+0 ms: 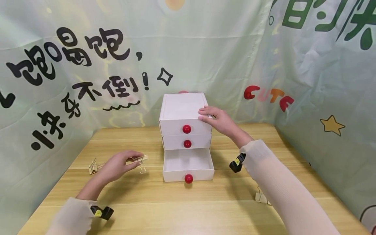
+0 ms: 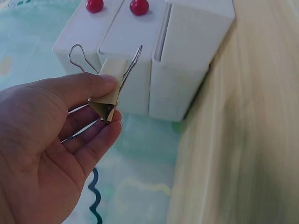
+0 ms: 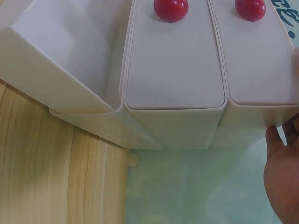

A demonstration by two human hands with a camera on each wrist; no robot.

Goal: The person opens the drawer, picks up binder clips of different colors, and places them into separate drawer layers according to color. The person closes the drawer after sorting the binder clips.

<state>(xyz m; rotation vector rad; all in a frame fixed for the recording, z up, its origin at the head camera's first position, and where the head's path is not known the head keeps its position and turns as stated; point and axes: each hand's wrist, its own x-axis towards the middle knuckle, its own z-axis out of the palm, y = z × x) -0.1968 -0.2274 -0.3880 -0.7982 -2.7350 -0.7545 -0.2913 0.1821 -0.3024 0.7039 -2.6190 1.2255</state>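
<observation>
A white three-tier drawer box (image 1: pixel 182 106) with red round knobs stands on the wooden table. Its bottom drawer (image 1: pixel 174 176) is pulled out, and no item shows inside; the upper two are closed. To the left of it, my left hand (image 1: pixel 120 165) pinches a cream binder clip (image 2: pixel 111 79) between thumb and fingers, above the table. Both wire handles of that clip are spread apart. My right hand (image 1: pixel 219 121) rests on the upper right edge of the box, fingers on the top; in the right wrist view it is partly cut off by the frame.
Another binder clip (image 1: pixel 93 167) lies at the left, behind my left forearm. A further binder clip (image 1: pixel 261 197) is at the right, partly covered by my right sleeve (image 1: pixel 282 186). A printed cloth backdrop (image 1: pixel 220 62) encloses the table's back and sides.
</observation>
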